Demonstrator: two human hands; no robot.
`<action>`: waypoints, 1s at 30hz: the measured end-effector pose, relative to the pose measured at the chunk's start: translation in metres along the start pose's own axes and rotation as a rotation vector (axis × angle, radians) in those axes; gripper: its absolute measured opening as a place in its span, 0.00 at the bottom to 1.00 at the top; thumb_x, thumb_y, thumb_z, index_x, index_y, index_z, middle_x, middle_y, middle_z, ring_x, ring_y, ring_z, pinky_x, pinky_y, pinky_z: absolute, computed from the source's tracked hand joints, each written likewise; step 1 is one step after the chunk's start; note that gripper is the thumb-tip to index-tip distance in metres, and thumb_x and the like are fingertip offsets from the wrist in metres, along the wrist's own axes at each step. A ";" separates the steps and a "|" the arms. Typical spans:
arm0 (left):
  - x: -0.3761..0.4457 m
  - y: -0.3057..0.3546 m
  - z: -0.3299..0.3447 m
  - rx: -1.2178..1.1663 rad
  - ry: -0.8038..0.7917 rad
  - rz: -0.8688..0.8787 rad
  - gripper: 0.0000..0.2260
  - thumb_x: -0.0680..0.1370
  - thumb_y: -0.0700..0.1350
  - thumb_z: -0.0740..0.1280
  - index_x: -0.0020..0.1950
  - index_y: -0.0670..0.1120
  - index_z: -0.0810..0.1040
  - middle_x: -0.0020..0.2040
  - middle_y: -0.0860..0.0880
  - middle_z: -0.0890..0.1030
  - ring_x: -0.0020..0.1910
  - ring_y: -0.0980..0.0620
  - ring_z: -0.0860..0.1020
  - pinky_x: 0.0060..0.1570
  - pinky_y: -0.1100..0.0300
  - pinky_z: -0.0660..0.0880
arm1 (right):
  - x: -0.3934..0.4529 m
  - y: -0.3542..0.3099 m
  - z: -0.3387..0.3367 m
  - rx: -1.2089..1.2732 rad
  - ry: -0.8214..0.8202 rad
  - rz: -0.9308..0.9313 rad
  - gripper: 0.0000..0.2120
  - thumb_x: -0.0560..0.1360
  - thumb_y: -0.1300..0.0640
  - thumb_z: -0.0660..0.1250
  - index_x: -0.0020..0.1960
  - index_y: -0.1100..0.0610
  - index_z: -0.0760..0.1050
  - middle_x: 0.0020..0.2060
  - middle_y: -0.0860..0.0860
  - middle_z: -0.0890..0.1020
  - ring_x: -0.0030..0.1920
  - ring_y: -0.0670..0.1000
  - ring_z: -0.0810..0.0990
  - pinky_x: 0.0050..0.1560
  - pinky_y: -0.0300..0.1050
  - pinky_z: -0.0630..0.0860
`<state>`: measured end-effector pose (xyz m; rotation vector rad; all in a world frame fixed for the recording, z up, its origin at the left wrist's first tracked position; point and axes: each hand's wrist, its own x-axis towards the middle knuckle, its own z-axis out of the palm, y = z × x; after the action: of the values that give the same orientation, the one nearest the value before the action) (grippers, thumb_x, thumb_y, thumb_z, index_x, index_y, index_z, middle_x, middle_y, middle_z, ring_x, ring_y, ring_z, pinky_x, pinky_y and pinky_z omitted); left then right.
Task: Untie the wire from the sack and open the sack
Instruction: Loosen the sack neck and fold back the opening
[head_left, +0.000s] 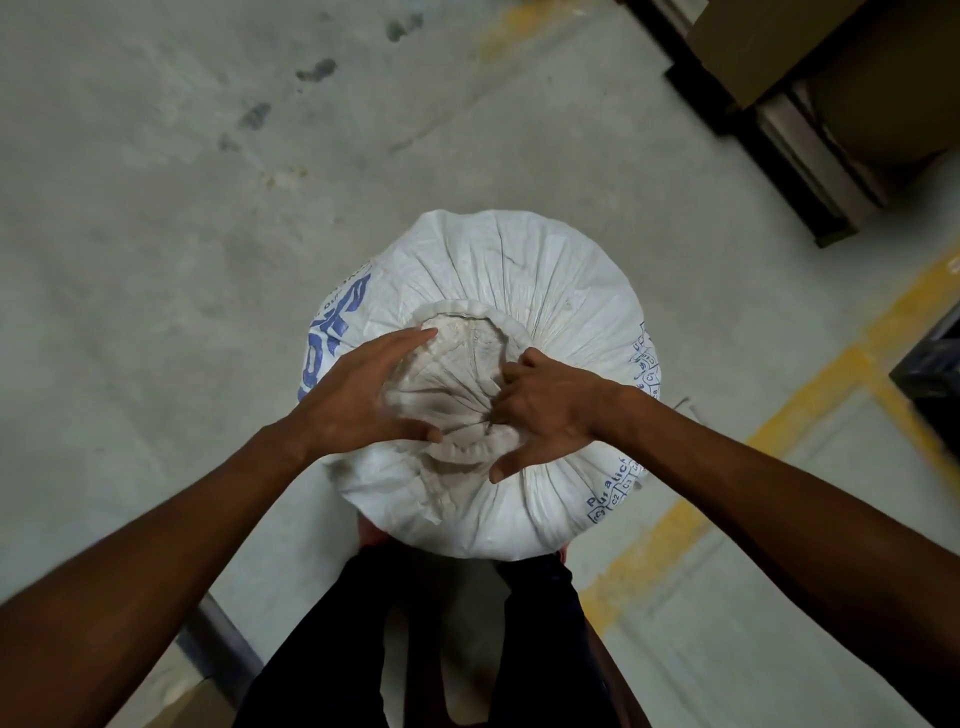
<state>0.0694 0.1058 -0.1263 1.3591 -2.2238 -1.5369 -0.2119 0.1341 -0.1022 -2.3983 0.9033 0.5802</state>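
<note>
At the far left lies the grey concrete floor (156, 234), matt and mottled with a few dark smudges. The left hand (358, 395) comes in from the lower left on a bare forearm, its fingers spread wide and laid flat over the left side of the gathered mouth, thumb pressing toward the middle; it pinches nothing that can be made out. In the centre stands the round white woven-plastic sack (519, 270), upright on the floor just in front of the person's dark trousers (363, 649), its fabric pulled into fine radiating pleats and printed with blue lettering on both flanks. The crumpled, dusty off-white gathered mouth of the sack (457, 374) forms a puckered rosette (softer and duller than the glossy weave around it). The wire itself cannot be made out among the folds. The right hand (545, 410) sits on the right of that rosette, fingers curled narrowly into the creases at its centre, thumb splayed downward. Further right a worn yellow painted line (810, 415) crosses the floor, and brown cardboard boxes (789, 47) fill the upper right corner.
</note>
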 end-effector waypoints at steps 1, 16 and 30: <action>0.000 -0.001 0.000 0.013 0.009 0.018 0.51 0.59 0.81 0.72 0.79 0.67 0.63 0.78 0.64 0.67 0.77 0.64 0.65 0.77 0.60 0.63 | -0.003 -0.001 0.001 0.012 -0.010 0.004 0.53 0.64 0.13 0.35 0.59 0.47 0.81 0.45 0.47 0.81 0.50 0.51 0.69 0.60 0.53 0.66; 0.017 0.008 0.034 0.104 -0.099 -0.009 0.44 0.57 0.84 0.69 0.67 0.61 0.80 0.60 0.64 0.83 0.56 0.63 0.80 0.60 0.58 0.79 | -0.028 0.012 0.035 -0.039 0.014 -0.106 0.51 0.67 0.14 0.37 0.39 0.57 0.77 0.44 0.52 0.83 0.51 0.57 0.78 0.60 0.55 0.72; 0.042 0.024 0.065 0.299 -0.250 0.027 0.38 0.64 0.85 0.61 0.66 0.65 0.80 0.57 0.65 0.81 0.57 0.58 0.79 0.56 0.60 0.74 | -0.051 0.025 0.060 0.134 -0.042 0.176 0.51 0.70 0.18 0.35 0.82 0.46 0.57 0.74 0.48 0.73 0.63 0.59 0.79 0.62 0.57 0.63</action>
<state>-0.0051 0.1222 -0.1534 1.2570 -2.7034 -1.4841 -0.2773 0.1779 -0.1286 -2.1946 1.1066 0.6123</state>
